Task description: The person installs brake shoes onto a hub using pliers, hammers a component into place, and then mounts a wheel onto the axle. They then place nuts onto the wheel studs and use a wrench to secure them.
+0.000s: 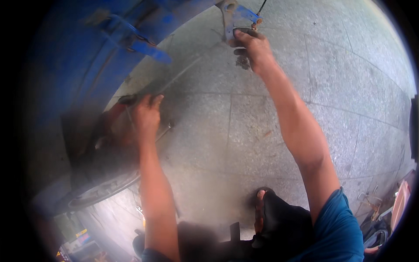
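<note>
At the upper middle, my right hand (258, 50) is closed at the lower end of a grey metal bracket (228, 22), beside a blue lever arm (248, 15) with a rusty end. Dark patches lie along its fingers, and part of the grip is hidden. A thin pale rod (185, 70), blurred, slants down from near the bracket toward my left hand (147, 114). That hand is partly curled next to a red part with a black end (126, 100); what lies in its fingers is hidden.
A large blue painted body (65, 78) fills the upper left, with a blue tab (150, 51) sticking out. Below it sits a wheel rim (104, 190). Tools and loose parts (377, 214) lie at the right edge. My foot (260, 194) rests on grey floor tiles (270, 148).
</note>
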`<state>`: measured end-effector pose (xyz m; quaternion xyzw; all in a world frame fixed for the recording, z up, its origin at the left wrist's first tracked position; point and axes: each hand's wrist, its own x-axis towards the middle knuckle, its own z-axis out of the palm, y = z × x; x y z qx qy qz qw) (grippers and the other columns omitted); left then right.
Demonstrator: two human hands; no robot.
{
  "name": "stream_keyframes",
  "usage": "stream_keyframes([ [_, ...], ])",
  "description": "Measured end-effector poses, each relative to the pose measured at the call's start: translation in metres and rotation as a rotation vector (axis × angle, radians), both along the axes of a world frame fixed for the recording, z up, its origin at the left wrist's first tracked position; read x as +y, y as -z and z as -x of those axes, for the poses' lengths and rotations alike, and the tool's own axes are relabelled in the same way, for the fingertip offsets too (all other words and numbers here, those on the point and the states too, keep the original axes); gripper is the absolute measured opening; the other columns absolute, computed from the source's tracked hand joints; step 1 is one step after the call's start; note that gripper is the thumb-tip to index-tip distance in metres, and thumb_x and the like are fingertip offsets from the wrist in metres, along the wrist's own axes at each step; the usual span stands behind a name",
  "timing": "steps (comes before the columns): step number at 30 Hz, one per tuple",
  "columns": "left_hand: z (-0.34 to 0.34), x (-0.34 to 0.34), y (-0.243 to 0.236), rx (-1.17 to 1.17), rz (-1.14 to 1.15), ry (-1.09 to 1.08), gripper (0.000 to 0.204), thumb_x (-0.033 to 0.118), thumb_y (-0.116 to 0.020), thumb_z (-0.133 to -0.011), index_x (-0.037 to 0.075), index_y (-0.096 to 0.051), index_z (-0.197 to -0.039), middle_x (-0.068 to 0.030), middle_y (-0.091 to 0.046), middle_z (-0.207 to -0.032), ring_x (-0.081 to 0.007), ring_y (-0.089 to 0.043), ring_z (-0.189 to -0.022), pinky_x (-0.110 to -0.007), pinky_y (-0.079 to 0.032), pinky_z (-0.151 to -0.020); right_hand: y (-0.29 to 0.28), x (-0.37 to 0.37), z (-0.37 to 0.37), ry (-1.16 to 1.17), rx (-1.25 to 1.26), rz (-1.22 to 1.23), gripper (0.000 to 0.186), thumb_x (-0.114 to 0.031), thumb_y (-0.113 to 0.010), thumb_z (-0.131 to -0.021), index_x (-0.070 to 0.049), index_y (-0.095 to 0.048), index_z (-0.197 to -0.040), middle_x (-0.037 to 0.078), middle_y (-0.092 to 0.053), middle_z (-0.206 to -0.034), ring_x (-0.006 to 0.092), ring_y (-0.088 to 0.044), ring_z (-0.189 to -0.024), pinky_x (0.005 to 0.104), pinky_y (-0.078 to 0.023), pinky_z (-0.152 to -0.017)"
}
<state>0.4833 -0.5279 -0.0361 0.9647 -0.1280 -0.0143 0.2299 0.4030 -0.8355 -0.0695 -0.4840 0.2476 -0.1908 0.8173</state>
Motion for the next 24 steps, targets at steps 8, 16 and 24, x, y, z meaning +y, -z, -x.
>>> stream_keyframes([
  [8,-0.004,0.003,0.004,-0.022,-0.041,-0.003,0.055,0.033,-0.069,-0.081,-0.01,-0.057,-0.114,-0.025,-0.062,-0.11,-0.0309,-0.061,-0.103,-0.034,-0.043,-0.091,-0.003,-0.002,0.001,0.025,0.02,0.06,0.03,-0.024,-0.063,-0.088,0.0,-0.06,-0.107,0.008,-0.065,-0.09,0.0143,-0.058,-0.076,0.0266,-0.046,-0.065],
  [16,0.001,-0.001,-0.004,0.009,-0.006,-0.031,0.055,0.033,-0.069,-0.08,-0.01,-0.057,-0.113,-0.0259,-0.062,-0.11,-0.0333,-0.06,-0.103,-0.035,-0.043,-0.09,-0.003,0.0,0.0,0.052,0.111,0.051,0.026,-0.023,-0.061,-0.089,-0.001,-0.062,-0.103,0.006,-0.068,-0.084,0.0148,-0.059,-0.068,0.0283,-0.045,-0.058],
  [24,0.007,-0.001,-0.013,0.04,-0.001,-0.026,0.057,0.036,-0.067,-0.081,-0.009,-0.057,-0.114,-0.0282,-0.059,-0.113,-0.0368,-0.057,-0.107,-0.038,-0.042,-0.092,-0.001,0.014,0.004,0.111,0.002,0.109,0.023,-0.015,-0.058,-0.089,-0.003,-0.062,-0.108,0.006,-0.068,-0.083,0.0155,-0.059,-0.066,0.0277,-0.045,-0.058],
])
